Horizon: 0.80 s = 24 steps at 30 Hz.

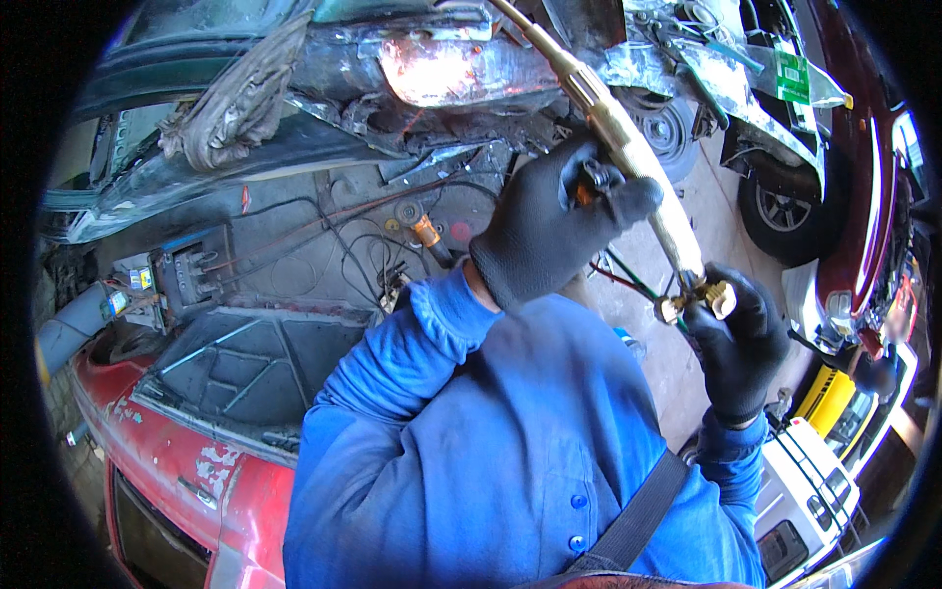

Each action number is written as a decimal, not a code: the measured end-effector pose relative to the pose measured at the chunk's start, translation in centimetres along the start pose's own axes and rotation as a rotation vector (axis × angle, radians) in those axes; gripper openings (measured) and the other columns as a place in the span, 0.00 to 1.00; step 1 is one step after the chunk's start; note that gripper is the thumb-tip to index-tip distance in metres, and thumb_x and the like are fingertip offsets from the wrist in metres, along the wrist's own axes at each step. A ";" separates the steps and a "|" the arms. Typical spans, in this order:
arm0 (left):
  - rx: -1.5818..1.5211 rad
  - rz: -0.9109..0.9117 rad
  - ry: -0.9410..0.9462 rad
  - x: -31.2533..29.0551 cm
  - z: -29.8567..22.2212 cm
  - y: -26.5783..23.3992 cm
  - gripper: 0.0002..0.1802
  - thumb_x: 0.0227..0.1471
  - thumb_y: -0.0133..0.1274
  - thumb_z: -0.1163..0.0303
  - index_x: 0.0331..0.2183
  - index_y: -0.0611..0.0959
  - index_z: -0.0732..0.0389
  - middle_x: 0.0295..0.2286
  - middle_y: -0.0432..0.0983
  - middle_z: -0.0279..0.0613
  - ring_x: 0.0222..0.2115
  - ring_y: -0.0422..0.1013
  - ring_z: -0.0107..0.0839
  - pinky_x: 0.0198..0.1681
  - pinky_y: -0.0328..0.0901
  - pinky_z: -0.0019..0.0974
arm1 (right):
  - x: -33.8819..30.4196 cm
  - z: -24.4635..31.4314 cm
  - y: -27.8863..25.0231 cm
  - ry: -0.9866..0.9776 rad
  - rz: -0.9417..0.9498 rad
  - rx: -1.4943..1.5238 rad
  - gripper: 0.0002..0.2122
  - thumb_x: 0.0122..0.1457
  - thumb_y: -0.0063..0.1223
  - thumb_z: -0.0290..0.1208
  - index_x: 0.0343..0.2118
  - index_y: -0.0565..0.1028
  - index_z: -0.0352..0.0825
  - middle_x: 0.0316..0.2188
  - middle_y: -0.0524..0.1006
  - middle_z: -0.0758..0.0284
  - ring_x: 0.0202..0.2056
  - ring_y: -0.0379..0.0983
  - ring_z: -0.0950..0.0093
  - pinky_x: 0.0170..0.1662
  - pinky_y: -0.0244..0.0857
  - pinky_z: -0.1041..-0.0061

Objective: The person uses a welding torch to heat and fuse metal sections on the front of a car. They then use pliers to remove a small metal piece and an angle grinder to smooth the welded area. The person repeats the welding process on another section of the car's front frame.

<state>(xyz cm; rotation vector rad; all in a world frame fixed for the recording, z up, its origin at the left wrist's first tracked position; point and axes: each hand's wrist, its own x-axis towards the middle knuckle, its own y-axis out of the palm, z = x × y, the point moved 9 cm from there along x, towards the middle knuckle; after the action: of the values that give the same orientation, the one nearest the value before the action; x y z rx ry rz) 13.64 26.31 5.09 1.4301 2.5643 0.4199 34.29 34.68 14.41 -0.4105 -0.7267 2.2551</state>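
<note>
A brass gas torch [648,177] slants across my view, its thin tip pointing up and left toward worn car bodywork [343,59]. My black-gloved left hand [549,216] is closed round the torch's body, thumb lying over it. A small dark and orange thing [589,183] shows by its curled fingers; I cannot make out what it is. At the lower end, my gloved right hand [741,344] pinches a brass valve knob [721,299]. A second knob [669,310] sits on the opposite side. A bright glare lies on the bodywork beyond the torch.
Green and red hoses [628,273] trail below the torch. An orange angle grinder [424,232] and cables lie on the floor. A grey rag [240,98] hangs on the car. A red car [196,461] stands at left, a wheel [785,206] at right.
</note>
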 end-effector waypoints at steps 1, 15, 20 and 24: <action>-0.006 0.002 0.020 -0.3 -0.4 0.3 0.24 0.60 0.67 0.55 0.46 0.82 0.65 0.35 0.83 0.39 0.37 0.77 0.21 0.41 0.72 0.30 | -0.2 -0.5 -0.3 0.047 0.010 0.049 0.28 0.50 0.76 0.23 0.56 0.79 0.29 0.46 0.83 0.62 0.49 0.80 0.72 0.52 0.75 0.69; 0.096 0.018 -0.163 -2.7 3.7 4.9 0.19 0.63 0.64 0.63 0.49 0.82 0.67 0.37 0.82 0.34 0.37 0.76 0.20 0.40 0.72 0.28 | -0.1 -7.8 0.1 0.182 0.565 0.212 0.24 0.55 0.76 0.32 0.52 0.79 0.30 0.40 0.84 0.66 0.42 0.80 0.79 0.47 0.75 0.72; 0.106 -0.089 -0.056 -0.1 2.5 10.8 0.31 0.61 0.67 0.59 0.56 0.78 0.71 0.44 0.81 0.38 0.42 0.75 0.22 0.49 0.72 0.30 | 2.4 -10.1 -5.7 -0.030 0.609 0.193 0.29 0.55 0.76 0.34 0.58 0.76 0.32 0.44 0.83 0.63 0.45 0.80 0.76 0.51 0.74 0.72; 0.205 -0.010 -0.117 2.0 5.1 15.5 0.35 0.58 0.68 0.49 0.54 0.81 0.68 0.34 0.79 0.34 0.37 0.73 0.20 0.41 0.70 0.28 | 5.0 -12.3 -14.0 -0.206 0.332 0.324 0.36 0.49 0.79 0.23 0.63 0.72 0.28 0.48 0.82 0.65 0.49 0.79 0.75 0.55 0.74 0.70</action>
<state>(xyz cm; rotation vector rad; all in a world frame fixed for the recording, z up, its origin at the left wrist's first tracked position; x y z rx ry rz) 26.51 36.55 5.34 1.4575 2.5800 0.0697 44.36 51.06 12.83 -0.1493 -0.3999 2.7018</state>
